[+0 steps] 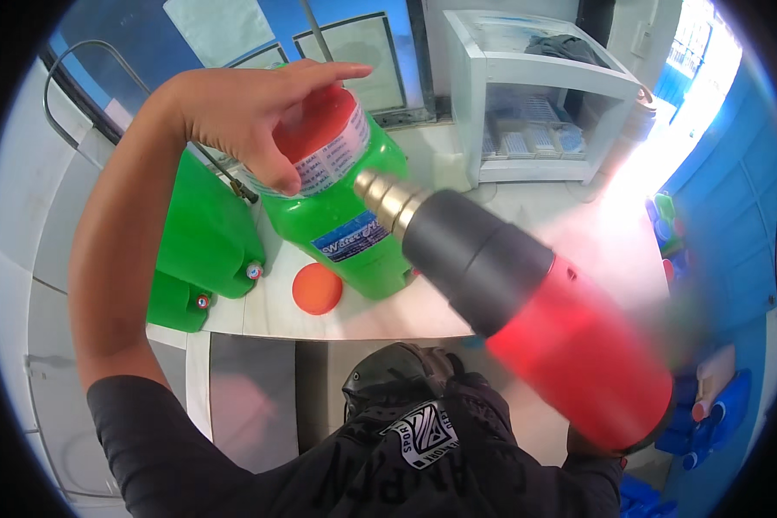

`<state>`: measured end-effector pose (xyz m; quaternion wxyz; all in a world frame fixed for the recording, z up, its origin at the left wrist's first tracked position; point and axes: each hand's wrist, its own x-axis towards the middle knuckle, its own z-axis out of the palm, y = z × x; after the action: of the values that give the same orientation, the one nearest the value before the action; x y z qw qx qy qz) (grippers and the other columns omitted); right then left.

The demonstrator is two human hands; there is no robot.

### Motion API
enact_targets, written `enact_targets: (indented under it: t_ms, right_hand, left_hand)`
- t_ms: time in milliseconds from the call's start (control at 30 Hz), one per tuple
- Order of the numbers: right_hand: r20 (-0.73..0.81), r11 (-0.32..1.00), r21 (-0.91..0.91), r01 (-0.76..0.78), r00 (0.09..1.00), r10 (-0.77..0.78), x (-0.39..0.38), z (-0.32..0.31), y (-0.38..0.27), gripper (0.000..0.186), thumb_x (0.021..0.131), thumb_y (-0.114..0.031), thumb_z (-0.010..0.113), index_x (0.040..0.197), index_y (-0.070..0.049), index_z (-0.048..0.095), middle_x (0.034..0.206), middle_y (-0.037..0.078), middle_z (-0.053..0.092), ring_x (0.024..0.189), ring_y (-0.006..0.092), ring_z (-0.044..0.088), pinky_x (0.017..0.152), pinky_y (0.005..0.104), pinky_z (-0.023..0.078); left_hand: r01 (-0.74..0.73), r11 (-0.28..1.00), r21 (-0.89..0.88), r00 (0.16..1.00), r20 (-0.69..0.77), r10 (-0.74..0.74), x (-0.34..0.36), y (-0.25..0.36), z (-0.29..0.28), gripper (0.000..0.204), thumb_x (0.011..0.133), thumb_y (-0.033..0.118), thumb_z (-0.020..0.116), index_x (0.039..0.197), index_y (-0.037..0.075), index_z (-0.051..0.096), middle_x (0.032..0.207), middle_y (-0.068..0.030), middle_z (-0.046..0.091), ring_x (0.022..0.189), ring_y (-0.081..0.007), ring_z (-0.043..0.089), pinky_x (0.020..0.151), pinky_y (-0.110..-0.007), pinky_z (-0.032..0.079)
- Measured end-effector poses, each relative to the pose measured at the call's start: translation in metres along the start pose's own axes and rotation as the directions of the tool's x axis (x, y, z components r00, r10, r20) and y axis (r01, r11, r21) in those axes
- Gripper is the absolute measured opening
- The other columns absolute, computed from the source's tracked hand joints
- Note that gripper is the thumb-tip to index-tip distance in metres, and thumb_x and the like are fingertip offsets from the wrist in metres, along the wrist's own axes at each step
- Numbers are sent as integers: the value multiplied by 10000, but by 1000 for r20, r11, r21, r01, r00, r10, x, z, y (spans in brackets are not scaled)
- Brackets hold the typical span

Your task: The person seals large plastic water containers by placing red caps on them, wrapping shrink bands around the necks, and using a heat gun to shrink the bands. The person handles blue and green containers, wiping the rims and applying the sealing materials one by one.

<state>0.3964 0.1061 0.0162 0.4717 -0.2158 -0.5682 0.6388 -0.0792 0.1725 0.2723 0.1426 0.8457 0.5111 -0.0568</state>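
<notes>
A green plastic jug [354, 203] with a wide red cap [324, 129] stands on the white counter. A clear printed shrink band [341, 160] wraps the cap's side. My left hand [242, 116] spans the cap from above, thumb pressed on the band at the near left side and a finger stretched across the top. In the air at the right, a red and black heat gun [527, 306] points its stepped metal nozzle [390, 200] at the jug's neck, close to the band. My right hand holds the heat gun from behind; its body hides the fingers.
An orange-red round lid [317, 288] lies on the counter before the jug. More green containers [203, 229] with small spouts stand at the left. A white open-fronted cabinet [535, 164] stands at the back right. Blue containers [716, 423] are at the far right.
</notes>
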Motion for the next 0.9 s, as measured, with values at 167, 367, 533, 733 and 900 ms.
enact_targets:
  t_ms: [167, 367, 533, 733, 900]
  right_hand:
    - [140, 997, 5, -82, 987, 81, 7, 7, 5, 625, 947, -410, 676, 1392, -2, 518, 1152, 149, 663, 912, 192, 659, 779, 279, 532]
    - [225, 995, -64, -80, 970, 92, 23, 21, 10, 612, 961, -385, 655, 1413, -1, 503, 1185, 174, 656, 936, 214, 672, 799, 287, 541]
    - [155, 983, -176, 46, 988, -18, 27, 29, 16, 603, 972, -365, 637, 1430, -1, 490, 1212, 195, 651, 956, 232, 682, 815, 294, 548]
    - [352, 977, 99, -189, 925, 143, 25, 4, 26, 592, 986, -340, 615, 1451, -1, 475, 1245, 219, 644, 980, 254, 695, 835, 302, 556]
    - [421, 949, 184, -255, 893, 159, 27, 2, 34, 584, 998, -320, 597, 1468, -1, 462, 1273, 240, 639, 1000, 272, 706, 852, 309, 563]
  left_hand:
    - [4, 1000, -29, 1000, 19, -4, 2, 3, -4, 1294, 559, 314, 925, 1625, 148, 211, 1389, -156, 499, 1246, -308, 533, 1037, -397, 463]
    - [184, 975, -121, 982, 56, -178, 2, 11, -5, 1298, 570, 363, 939, 1627, 163, 213, 1301, -117, 535, 1164, -260, 596, 952, -367, 511]
    - [287, 951, -119, 956, -34, -293, -4, 8, 2, 1128, 767, 650, 771, 1625, 187, 205, 1332, -163, 567, 1168, -322, 617, 969, -429, 517]
    - [600, 773, -204, 790, 0, -613, -18, -3, 0, 848, 983, 662, 459, 1628, 182, 190, 1338, -223, 589, 1232, -314, 580, 1068, -419, 452]
    - [158, 968, -196, 929, -302, -213, -5, -5, 14, 626, 1032, 482, 489, 1546, 142, 384, 1343, -165, 595, 1208, -242, 577, 1023, -368, 472]
